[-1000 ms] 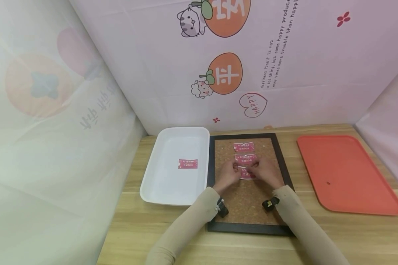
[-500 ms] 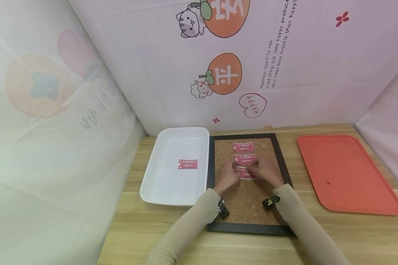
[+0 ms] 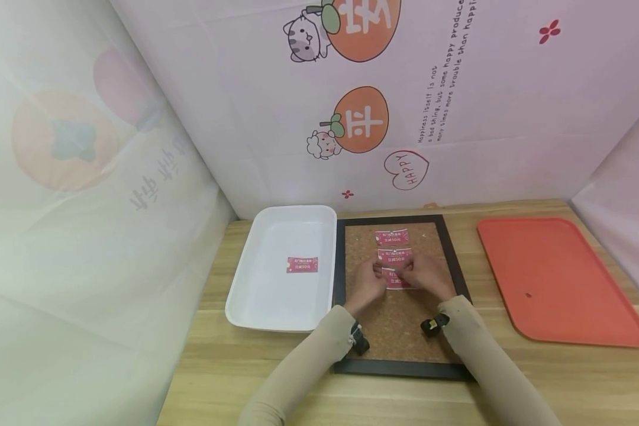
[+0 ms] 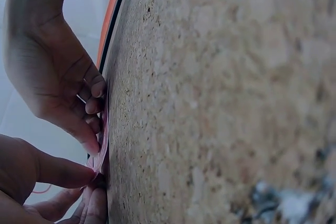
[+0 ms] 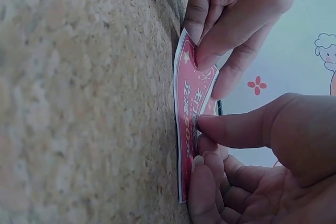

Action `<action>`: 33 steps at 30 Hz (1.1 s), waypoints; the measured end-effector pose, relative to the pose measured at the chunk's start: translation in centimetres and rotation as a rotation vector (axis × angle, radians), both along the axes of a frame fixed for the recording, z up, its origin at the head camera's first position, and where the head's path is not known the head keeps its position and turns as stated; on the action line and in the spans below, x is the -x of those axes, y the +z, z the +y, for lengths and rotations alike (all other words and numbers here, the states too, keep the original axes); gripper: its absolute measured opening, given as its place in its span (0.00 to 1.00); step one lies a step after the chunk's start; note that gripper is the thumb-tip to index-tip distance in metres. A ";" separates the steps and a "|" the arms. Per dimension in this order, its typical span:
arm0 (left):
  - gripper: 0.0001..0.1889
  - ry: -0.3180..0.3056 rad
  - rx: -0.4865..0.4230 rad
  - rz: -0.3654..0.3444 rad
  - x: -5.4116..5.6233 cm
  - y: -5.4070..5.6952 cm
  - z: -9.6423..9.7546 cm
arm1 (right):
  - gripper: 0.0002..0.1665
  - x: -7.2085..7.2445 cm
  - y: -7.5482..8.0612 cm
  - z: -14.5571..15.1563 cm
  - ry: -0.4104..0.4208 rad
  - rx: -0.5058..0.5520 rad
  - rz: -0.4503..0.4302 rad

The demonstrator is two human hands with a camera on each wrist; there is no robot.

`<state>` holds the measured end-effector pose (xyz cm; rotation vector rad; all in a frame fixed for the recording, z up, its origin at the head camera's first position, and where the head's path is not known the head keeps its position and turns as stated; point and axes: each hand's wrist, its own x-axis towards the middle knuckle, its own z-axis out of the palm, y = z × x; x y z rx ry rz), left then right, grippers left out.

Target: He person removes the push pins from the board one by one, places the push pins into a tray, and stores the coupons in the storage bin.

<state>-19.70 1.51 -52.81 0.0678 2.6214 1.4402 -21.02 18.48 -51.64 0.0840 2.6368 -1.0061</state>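
Both hands work at the lowest pink coupon [image 3: 396, 283] on the black-framed cork board [image 3: 389, 331]. In the right wrist view, my left hand [image 5: 236, 14] holds one end of the coupon [image 5: 185, 98], its thumb on the printed face. My right hand [image 5: 262, 161] pinches a small piece at the coupon's upper edge; it looks like a clear pushpin [image 5: 196, 129], mostly hidden by the fingertips. The coupon bows off the cork at that edge. Above it on the board lie a middle coupon [image 3: 394, 255] and a top coupon [image 3: 391, 238], each with a small light dot at its upper edge.
Left of the board stands a white tray [image 3: 261, 296] with one pink coupon [image 3: 302, 265] in it. A red tray [image 3: 559, 278] lies to the right, with a tiny dark speck on it. Printed white cloth [image 3: 277, 142] hangs behind the wooden table [image 3: 229, 367].
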 end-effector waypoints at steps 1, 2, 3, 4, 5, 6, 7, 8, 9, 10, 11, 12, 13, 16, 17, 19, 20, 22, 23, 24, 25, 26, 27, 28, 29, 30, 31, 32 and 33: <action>0.21 0.003 0.000 0.002 0.0 0.0 0.0 | 0.15 0.0 0.0 0.0 0.002 -0.001 -0.002; 0.21 0.007 -0.003 0.003 0.0 0.0 0.0 | 0.16 0.0 0.0 0.0 0.002 0.000 -0.003; 0.21 0.010 -0.004 0.004 0.0 -0.1 0.0 | 0.16 0.0 0.0 0.0 0.005 0.002 -0.003; 0.21 0.012 -0.003 0.002 0.0 -0.1 0.0 | 0.16 0.0 0.1 0.0 0.005 0.004 -0.006; 0.22 0.014 -0.008 -0.001 -0.1 -0.1 0.1 | 0.16 0.0 0.1 0.1 0.008 0.004 -0.008; 0.22 0.017 -0.013 -0.001 -0.1 -0.1 0.1 | 0.16 0.1 0.1 0.1 0.012 0.005 -0.008; 0.21 0.021 -0.018 -0.001 0.0 -0.1 0.1 | 0.16 0.1 0.1 0.1 0.013 0.006 -0.010; 0.21 0.024 -0.025 -0.002 0.0 -0.1 0.1 | 0.16 0.1 0.1 0.1 0.013 0.006 -0.010; 0.21 0.025 -0.030 -0.002 0.0 -0.1 0.1 | 0.16 0.1 0.2 0.1 0.013 0.008 -0.010; 0.21 0.026 -0.037 -0.001 0.0 -0.1 0.1 | 0.16 0.1 0.2 0.0 0.013 0.008 -0.008; 0.21 0.028 -0.042 -0.001 0.0 -0.1 0.2 | 0.15 0.0 0.2 0.0 0.014 0.011 -0.001; 0.21 0.030 -0.046 0.001 0.0 -0.1 0.2 | 0.15 0.0 0.3 0.0 0.011 0.017 0.003; 0.20 0.030 -0.049 0.000 0.0 -0.1 0.2 | 0.16 -0.1 0.4 0.0 0.008 0.020 0.008; 0.20 0.032 -0.053 -0.010 -0.1 -0.1 0.1 | 0.16 -0.4 0.4 0.0 -0.004 0.045 0.015; 0.20 0.033 -0.057 -0.009 -0.1 -0.2 0.1 | 0.15 -0.4 0.4 0.0 -0.014 0.051 0.011; 0.20 0.033 -0.061 -0.012 -0.2 -0.3 0.1 | 0.15 -0.4 0.5 0.1 -0.031 0.066 0.001; 0.20 0.033 -0.061 -0.013 -0.2 -0.3 0.1 | 0.14 -0.4 0.4 0.1 -0.041 0.078 -0.004; 0.20 0.033 -0.061 -0.010 -0.2 -0.4 0.1 | 0.14 -0.4 0.3 0.2 -0.051 0.099 -0.011; 0.20 0.033 -0.061 -0.009 -0.1 -0.4 0.1 | 0.14 -0.3 0.3 0.2 -0.057 0.104 -0.015; 0.20 0.034 -0.055 -0.011 -0.2 -0.4 0.1 | 0.14 -0.3 0.2 0.2 -0.059 0.114 -0.017; 0.20 0.034 -0.049 -0.009 -0.1 -0.4 0.1 | 0.14 -0.3 0.2 0.3 -0.058 0.122 -0.016; 0.20 0.034 -0.046 -0.009 -0.1 -0.4 0.1 | 0.14 -0.2 0.2 0.3 -0.055 0.128 -0.015; 0.19 0.034 -0.041 -0.009 -0.1 -0.3 0.1 | 0.14 -0.2 0.2 0.4 -0.053 0.134 -0.013; 0.19 0.033 -0.037 -0.009 -0.1 -0.3 0.1 | 0.14 -0.2 0.1 0.4 -0.053 0.137 -0.013; 0.19 0.032 -0.031 -0.012 -0.2 -0.3 0.1 | 0.15 -0.2 0.1 0.4 -0.048 0.139 -0.010; 0.18 0.030 -0.023 -0.013 -0.2 -0.2 0.1 | 0.15 -0.2 0.1 0.4 -0.042 0.143 -0.007; 0.18 0.027 -0.020 -0.016 -0.2 -0.2 0.1 | 0.15 -0.1 0.1 0.4 -0.036 0.144 -0.002; 0.18 0.025 -0.018 -0.019 -0.2 -0.1 0.1 | 0.15 -0.2 0.0 0.5 -0.031 0.142 0.003; 0.18 0.022 -0.016 -0.020 -0.2 0.0 0.1 | 0.15 -0.2 0.0 0.5 -0.029 0.139 0.007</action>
